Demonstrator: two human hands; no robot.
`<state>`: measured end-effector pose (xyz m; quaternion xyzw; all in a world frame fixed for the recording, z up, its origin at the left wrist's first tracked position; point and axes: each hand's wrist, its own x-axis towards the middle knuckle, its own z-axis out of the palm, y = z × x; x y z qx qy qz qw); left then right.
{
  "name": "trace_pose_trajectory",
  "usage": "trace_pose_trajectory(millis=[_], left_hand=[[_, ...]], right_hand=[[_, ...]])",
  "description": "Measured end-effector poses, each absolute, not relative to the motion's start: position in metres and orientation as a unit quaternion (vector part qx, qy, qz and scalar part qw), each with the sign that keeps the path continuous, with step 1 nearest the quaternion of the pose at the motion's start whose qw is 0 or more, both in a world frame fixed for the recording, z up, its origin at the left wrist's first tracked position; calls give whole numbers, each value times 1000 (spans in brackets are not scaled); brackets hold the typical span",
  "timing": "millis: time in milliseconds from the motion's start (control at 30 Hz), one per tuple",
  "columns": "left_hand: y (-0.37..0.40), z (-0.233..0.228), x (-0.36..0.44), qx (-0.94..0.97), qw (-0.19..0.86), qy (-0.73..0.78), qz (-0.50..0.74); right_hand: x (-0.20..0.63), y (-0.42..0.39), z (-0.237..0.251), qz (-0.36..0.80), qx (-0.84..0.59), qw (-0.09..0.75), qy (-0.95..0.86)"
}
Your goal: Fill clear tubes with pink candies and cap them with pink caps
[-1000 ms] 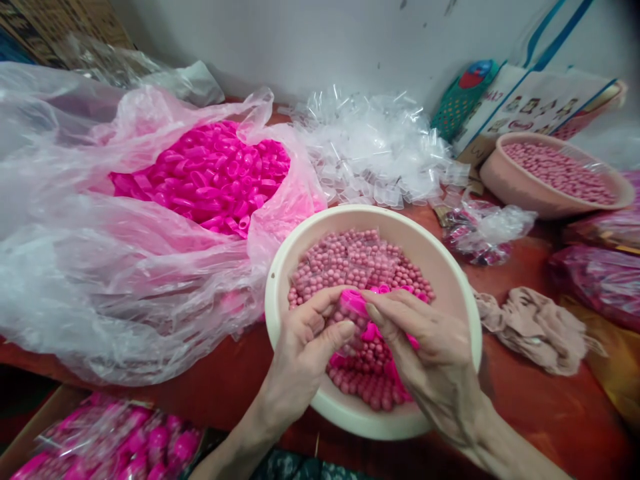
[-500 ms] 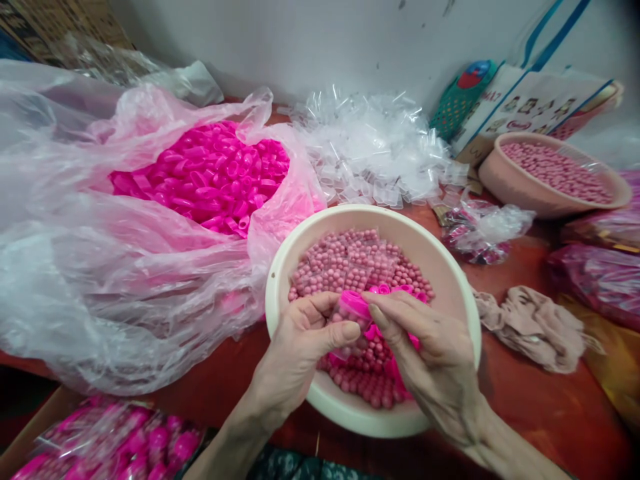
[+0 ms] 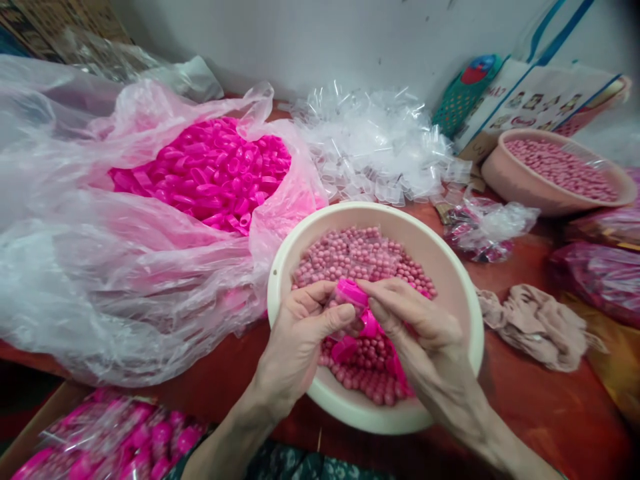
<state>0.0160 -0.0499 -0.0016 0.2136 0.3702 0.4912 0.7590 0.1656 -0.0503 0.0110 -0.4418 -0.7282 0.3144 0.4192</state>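
Pinching a small clear container with a magenta cap (image 3: 351,293) between thumb and fingers of the left hand (image 3: 293,337), over the cream basin (image 3: 370,423). Holding thumb and forefinger of the right hand (image 3: 425,327) at the cap's right edge; cannot tell whether gripping it or merely touching. Cannot see much of the container's body behind the left thumb, nor the curled underside of the right hand. Can make out pink beads (image 3: 345,253) in the basin, partly under clear film, plus magenta pieces (image 3: 370,325) among them, half hidden by the right hand. To the left, can see magenta caps (image 3: 215,177) inside a translucent plastic bag (image 3: 125,267), cut off by the frame. Behind the basin, can barely separate single pieces in the clear plastic heap (image 3: 375,147).
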Motion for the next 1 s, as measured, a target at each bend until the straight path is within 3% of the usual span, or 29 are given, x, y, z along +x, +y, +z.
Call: trace_pose_trajectory(millis=[100, 300, 567, 1000], left_hand=[[-50, -2, 16, 210, 755, 357, 509], [-52, -2, 18, 207, 746, 348, 529], [-49, 4, 17, 198, 790, 356, 458], [-53, -3, 15, 276, 801, 363, 389]], right_hand=[[163, -49, 14, 318, -422, 414, -741], [151, -59, 4, 210, -403, 475, -754], [157, -46, 14, 260, -452, 456, -722], [150, -60, 2, 206, -479, 489, -699]])
